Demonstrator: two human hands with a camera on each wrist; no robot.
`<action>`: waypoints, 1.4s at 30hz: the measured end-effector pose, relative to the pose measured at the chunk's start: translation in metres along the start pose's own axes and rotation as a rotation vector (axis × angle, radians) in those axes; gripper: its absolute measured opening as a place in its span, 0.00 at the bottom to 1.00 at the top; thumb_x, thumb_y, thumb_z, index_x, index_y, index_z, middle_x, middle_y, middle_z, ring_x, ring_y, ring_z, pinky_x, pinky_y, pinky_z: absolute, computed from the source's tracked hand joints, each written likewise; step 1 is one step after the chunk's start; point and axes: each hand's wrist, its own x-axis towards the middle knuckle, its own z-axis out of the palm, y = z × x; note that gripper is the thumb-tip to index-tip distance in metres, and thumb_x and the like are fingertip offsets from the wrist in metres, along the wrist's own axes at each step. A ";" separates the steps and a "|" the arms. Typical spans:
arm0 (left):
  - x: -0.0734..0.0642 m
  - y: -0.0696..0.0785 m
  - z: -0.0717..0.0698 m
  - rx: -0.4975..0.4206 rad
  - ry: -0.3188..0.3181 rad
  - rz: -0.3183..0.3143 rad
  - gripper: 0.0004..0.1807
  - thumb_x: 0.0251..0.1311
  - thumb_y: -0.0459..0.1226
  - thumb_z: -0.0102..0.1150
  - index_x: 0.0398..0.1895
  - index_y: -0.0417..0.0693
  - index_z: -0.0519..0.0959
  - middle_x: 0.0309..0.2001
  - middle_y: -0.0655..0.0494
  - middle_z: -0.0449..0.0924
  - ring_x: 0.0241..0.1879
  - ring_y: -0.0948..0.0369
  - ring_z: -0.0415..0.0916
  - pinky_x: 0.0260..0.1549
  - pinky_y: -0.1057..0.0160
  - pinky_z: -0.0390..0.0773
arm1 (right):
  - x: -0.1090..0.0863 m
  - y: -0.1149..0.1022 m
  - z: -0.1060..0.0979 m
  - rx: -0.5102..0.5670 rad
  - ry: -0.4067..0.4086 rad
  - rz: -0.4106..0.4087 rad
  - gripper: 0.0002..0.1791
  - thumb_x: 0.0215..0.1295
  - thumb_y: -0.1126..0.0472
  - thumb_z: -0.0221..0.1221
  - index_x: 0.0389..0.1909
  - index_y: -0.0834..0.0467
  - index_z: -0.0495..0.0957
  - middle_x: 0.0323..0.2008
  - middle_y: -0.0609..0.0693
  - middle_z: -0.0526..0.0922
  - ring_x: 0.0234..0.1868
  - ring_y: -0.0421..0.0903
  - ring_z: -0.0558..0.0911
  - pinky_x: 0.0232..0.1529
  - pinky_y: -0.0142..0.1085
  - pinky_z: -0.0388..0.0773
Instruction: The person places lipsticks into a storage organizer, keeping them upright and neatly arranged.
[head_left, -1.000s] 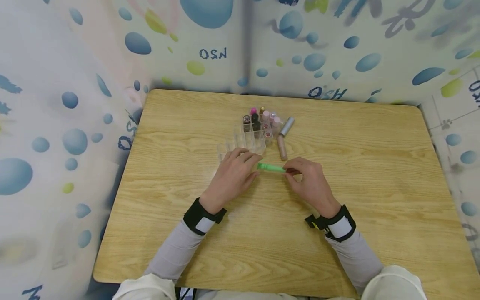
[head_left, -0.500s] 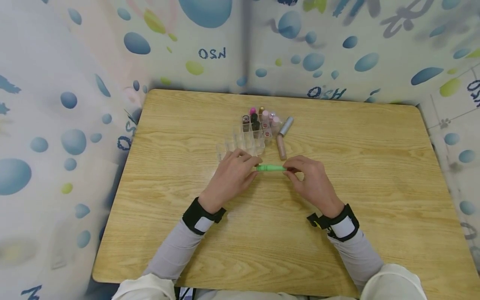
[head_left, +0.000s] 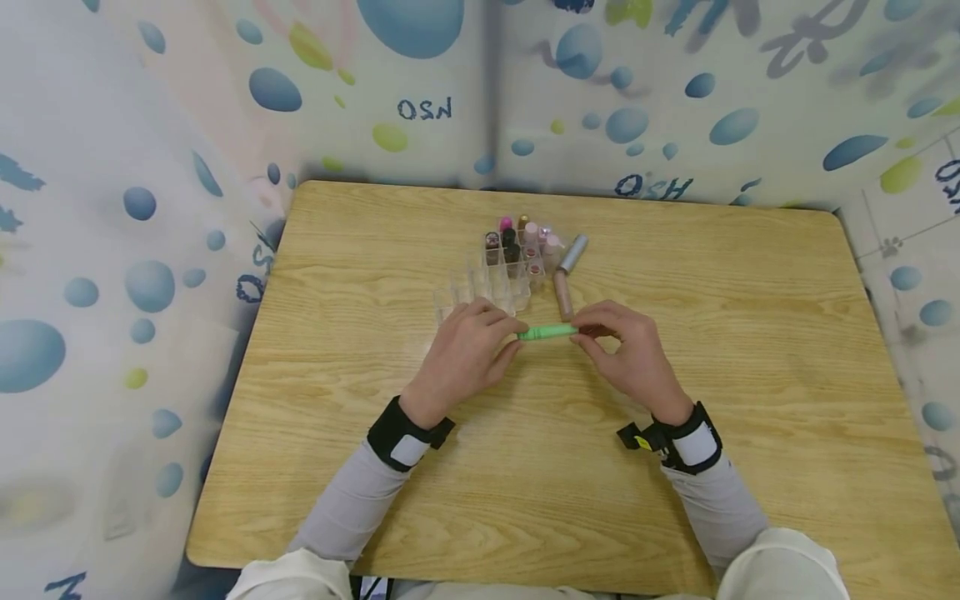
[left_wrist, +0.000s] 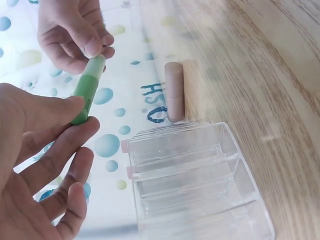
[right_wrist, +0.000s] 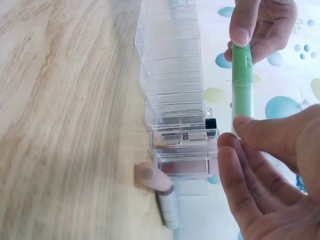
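A slim green cosmetic tube with a paler end lies level between both hands, above the table. My left hand pinches its darker green end between thumb and forefinger, the other fingers loosely bent. At the paler end, the thumb and fingertips of my right hand pinch it. In the left wrist view the dark and pale parts of the tube are joined, and dark lettering shows near the left thumb. The right wrist view shows the tube upright in the picture, held at both ends.
Just beyond my left hand stands a clear stepped organizer. Its far compartments hold several lipsticks and small bottles. Right of it lie a pinkish-brown tube and a silver-grey tube, end to end. A patterned wall rises behind the table.
My right hand has shifted slightly right and away from me, and the tube's right end has tilted up a little in the head view. The left hand stays nearly in place.
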 end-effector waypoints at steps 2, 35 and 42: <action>0.000 0.000 0.000 -0.001 0.022 -0.001 0.10 0.61 0.40 0.71 0.45 0.49 0.90 0.41 0.56 0.90 0.44 0.57 0.80 0.40 0.58 0.78 | 0.000 0.003 0.002 0.053 0.004 0.024 0.14 0.60 0.69 0.70 0.48 0.61 0.87 0.45 0.53 0.87 0.41 0.46 0.87 0.43 0.37 0.87; -0.002 -0.001 0.001 -0.014 -0.001 -0.061 0.12 0.61 0.44 0.70 0.45 0.50 0.88 0.41 0.57 0.90 0.40 0.58 0.81 0.40 0.58 0.79 | 0.012 -0.007 0.012 0.720 0.109 0.259 0.14 0.67 0.70 0.64 0.51 0.71 0.81 0.51 0.59 0.82 0.49 0.47 0.88 0.52 0.41 0.85; -0.001 -0.003 0.001 0.051 -0.001 -0.098 0.17 0.61 0.45 0.70 0.51 0.49 0.86 0.51 0.53 0.88 0.48 0.52 0.81 0.45 0.53 0.81 | 0.020 -0.011 0.008 0.665 0.119 0.202 0.14 0.67 0.71 0.63 0.51 0.75 0.79 0.51 0.60 0.83 0.51 0.48 0.87 0.51 0.37 0.86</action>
